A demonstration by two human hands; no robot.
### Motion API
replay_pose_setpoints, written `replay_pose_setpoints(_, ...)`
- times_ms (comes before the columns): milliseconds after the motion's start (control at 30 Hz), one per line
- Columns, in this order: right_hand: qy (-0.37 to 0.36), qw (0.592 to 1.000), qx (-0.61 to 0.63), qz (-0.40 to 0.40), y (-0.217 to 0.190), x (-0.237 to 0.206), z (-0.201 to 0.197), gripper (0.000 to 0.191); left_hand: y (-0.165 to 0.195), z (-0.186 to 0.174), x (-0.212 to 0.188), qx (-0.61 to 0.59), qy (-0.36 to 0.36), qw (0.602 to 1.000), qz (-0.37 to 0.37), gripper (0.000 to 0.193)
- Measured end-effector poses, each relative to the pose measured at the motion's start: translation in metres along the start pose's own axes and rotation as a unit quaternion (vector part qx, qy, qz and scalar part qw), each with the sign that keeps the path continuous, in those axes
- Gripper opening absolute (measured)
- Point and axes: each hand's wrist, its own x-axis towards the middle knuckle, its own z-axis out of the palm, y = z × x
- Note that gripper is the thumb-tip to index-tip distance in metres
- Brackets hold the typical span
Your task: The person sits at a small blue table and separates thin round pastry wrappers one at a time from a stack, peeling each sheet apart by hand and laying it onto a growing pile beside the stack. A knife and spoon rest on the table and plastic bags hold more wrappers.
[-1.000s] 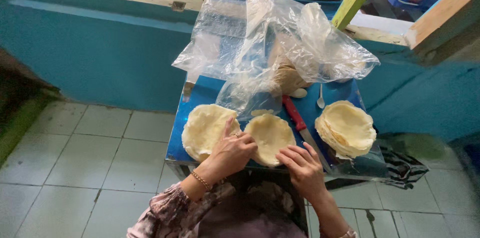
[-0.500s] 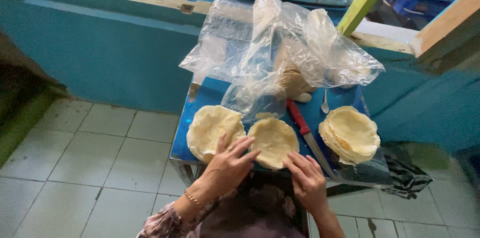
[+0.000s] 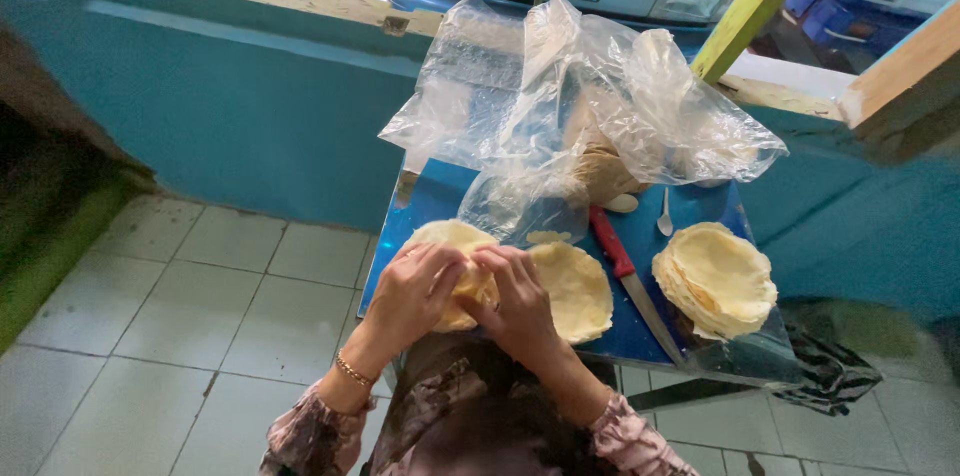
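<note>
Folding a pale dough round [image 3: 455, 271] (probably mid-fold), left hand [image 3: 415, 291] and right hand [image 3: 515, 301] both pinching it; next, likely pressing edges shut evenly.

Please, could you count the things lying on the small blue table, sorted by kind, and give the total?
Dough rounds or stacks of them: 3: one under both hands, one in the middle, a stack at the right
Clear plastic bags, bunched: 1 heap
Red-handled knife: 1
White spoons: 2
Total: 7
The left hand and right hand press the left round.
</note>
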Motion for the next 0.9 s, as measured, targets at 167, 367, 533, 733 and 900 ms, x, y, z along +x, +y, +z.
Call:
replay_pose_setpoints(167, -0.033, 0.910, 0.260, 0.323, 0.031, -0.009, -0.011, 0.025, -0.004, 0.007, 0.012, -0.104, 0.036, 0.991, -0.080, 0.015)
replay_pose_setpoints(367, 0.044, 0.677, 0.565, 0.470, 0.050, -0.030, -0.022, 0.026, -0.034, 0.038, -0.013, -0.545, -0.130, 0.751, -0.349, 0.033)
replay_pose_setpoints(533, 0.029, 0.778, 0.470, 0.416, 0.060, -0.033, -0.013, 0.027, -0.042, 0.056, -0.037, -0.694, -0.065, 0.608, -0.381, 0.036)
replay_pose_setpoints(733, 0.058, 0.987, 0.067, 0.135, 0.036, -0.023, -0.006, 0.043, -0.023, 0.049, -0.037, -0.631, -0.015, 0.673, -0.386, 0.028)
replay_pose_setpoints(900, -0.069, 0.976, 0.123, 0.165, 0.009, -0.034, -0.011, 0.043, -0.006, 0.051, -0.038, -0.624, 0.043, 0.671, -0.397, 0.029)
